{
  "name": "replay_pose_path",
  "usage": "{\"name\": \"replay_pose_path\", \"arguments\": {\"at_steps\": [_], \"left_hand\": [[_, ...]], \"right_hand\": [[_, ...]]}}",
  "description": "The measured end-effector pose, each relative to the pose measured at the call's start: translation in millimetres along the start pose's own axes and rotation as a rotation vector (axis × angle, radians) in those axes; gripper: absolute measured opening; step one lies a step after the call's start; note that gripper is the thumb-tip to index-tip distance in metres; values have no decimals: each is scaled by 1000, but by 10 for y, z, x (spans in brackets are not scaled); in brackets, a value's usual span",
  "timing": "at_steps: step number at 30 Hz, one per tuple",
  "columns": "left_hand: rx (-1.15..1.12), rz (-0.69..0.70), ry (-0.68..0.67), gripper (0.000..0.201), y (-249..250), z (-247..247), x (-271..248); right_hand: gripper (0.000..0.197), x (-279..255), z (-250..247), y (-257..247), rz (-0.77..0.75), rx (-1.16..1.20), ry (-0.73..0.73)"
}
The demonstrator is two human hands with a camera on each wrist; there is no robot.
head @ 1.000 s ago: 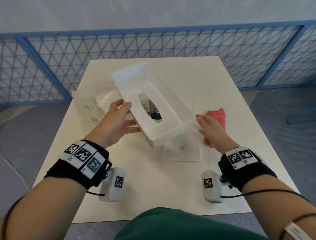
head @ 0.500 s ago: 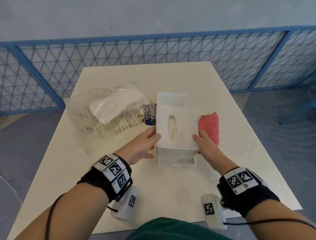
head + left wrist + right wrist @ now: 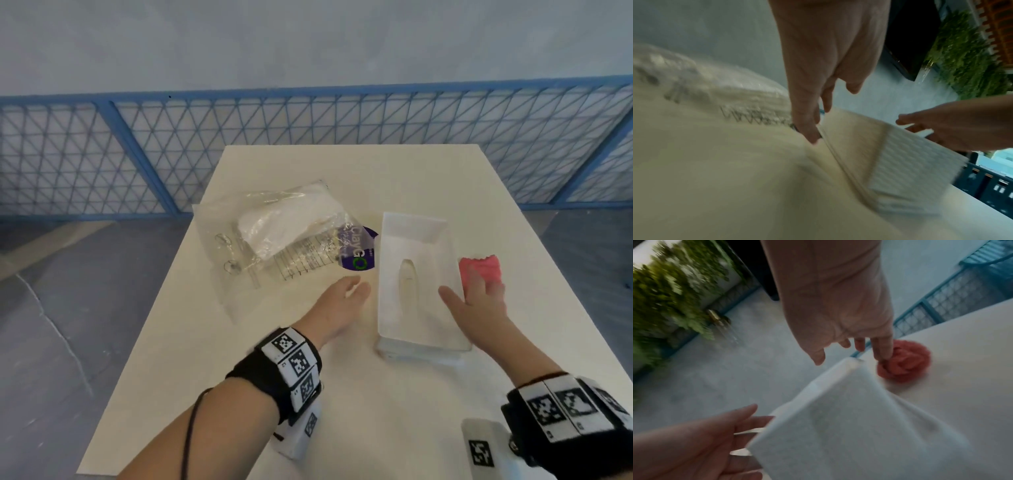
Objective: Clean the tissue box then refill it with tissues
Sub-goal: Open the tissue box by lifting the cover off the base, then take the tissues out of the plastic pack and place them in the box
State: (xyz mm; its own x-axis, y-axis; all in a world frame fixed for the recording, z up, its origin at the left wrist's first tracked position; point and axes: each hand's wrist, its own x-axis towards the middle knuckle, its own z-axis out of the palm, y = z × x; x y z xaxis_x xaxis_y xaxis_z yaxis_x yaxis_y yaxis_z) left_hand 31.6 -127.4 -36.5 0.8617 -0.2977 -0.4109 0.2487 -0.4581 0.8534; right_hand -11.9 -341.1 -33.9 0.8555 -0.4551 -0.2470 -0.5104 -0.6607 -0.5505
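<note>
The white tissue box (image 3: 416,287) stands upright on the table with its oval slot facing up and nothing showing in the slot. My left hand (image 3: 356,287) hovers just left of the box, fingers relaxed and holding nothing. My right hand (image 3: 471,291) is spread at the box's right edge, thumb over the lid. Its fingers (image 3: 881,352) reach onto the pink cloth (image 3: 479,269) and touch its near end (image 3: 906,363). A clear plastic bag of white tissues (image 3: 284,233) lies left of the box. In the wrist views the box (image 3: 890,154) (image 3: 849,418) is blurred.
The cream table (image 3: 308,394) has bare surface in front of the box and behind it. A blue mesh fence (image 3: 308,144) runs behind the far edge. The table's right edge lies close beyond the pink cloth.
A second ago both hands held the box tilted up in the air; they set it down upright and released it. The left hand drew back left, the right moved onto the pink cloth.
</note>
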Motion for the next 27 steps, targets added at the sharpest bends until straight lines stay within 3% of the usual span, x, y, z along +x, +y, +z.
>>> {"name": "replay_pose_path", "arguments": {"at_steps": [3, 5, 7, 9, 11, 15, 20, 22, 24, 27], "left_hand": [[51, 121, 433, 32, 26, -537, 74], [162, 48, 684, 24, -2, -901, 119], [219, -117, 781, 28, -54, -1196, 141], [177, -279, 755, 37, -145, -1426, 142], [88, -349, 705, 44, -318, -1583, 146], [-144, -237, 569, 48, -586, -1646, 115], [-443, -138, 438, 40, -414, -1380, -84], [-436, -108, 316, 39, -302, -1267, -179], [-327, -55, 265, 44, -259, -1194, -225], [32, 138, 383, 35, -251, -1169, -247]], "right_hand": [[65, -18, -158, -561, -185, -66, 71], [57, -23, -184, -989, -251, 112, -13], [53, 16, -71, -1382, -263, 314, -160], [57, 85, 175, -1685, -205, 434, -283], [71, 162, 453, -1849, -69, 527, -368], [78, 199, 964, -1866, 183, 691, -525], [84, 74, 1299, -1802, 443, 893, -616], [76, 23, 1341, -1805, 502, 1047, -700], [48, -29, 1279, -1839, 461, 1075, -709], [6, 3, 1063, -1829, 345, 980, -601]]}}
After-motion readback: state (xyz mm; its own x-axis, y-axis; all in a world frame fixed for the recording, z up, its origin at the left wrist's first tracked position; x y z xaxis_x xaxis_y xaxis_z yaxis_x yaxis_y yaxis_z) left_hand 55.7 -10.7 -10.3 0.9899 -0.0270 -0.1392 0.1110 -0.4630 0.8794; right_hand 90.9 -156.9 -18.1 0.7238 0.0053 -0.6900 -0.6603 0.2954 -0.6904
